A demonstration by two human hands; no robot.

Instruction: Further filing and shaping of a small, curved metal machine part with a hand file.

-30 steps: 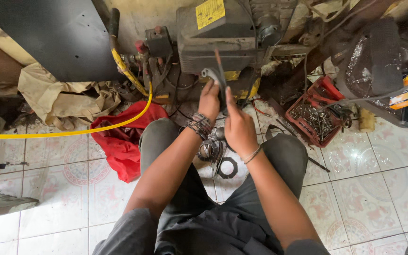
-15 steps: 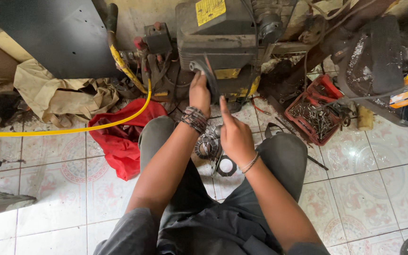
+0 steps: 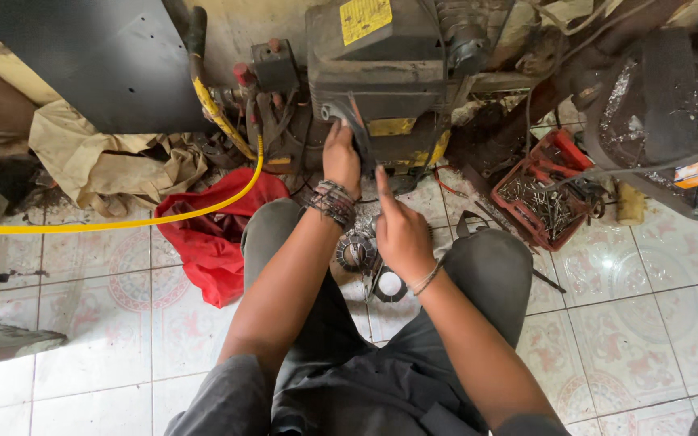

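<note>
Left hand: up against the front face of the grimy dark metal motor housing (image 3: 389,73), left hand (image 3: 341,157) pressed on a thin dark flat strip tool (image 3: 357,129) — fingers curled round its lower end, tip at a grey bracket on the housing.
Right hand: right hand (image 3: 401,234) off the tool, forefinger straight and pointing up at the housing, other fingers loosely folded, pinching nothing.
Change: half a second back, hands closer together under the housing; a full second back, both up on the strip. Now only the left on it — right drawn lower, over the knees.
Meaning: work on the housing front looks carried by one hand alone, the other merely indicating.
Floor: round grey toothed metal part (image 3: 357,252) and dark ring (image 3: 389,284) on the patterned tiles between the knees, unmoved across frames.
Nearby: red crumpled cloth (image 3: 212,238) left of the left knee; yellow hose (image 3: 123,222) arcing over it; red plastic tray of screws (image 3: 539,198) towards the right edge.
</note>
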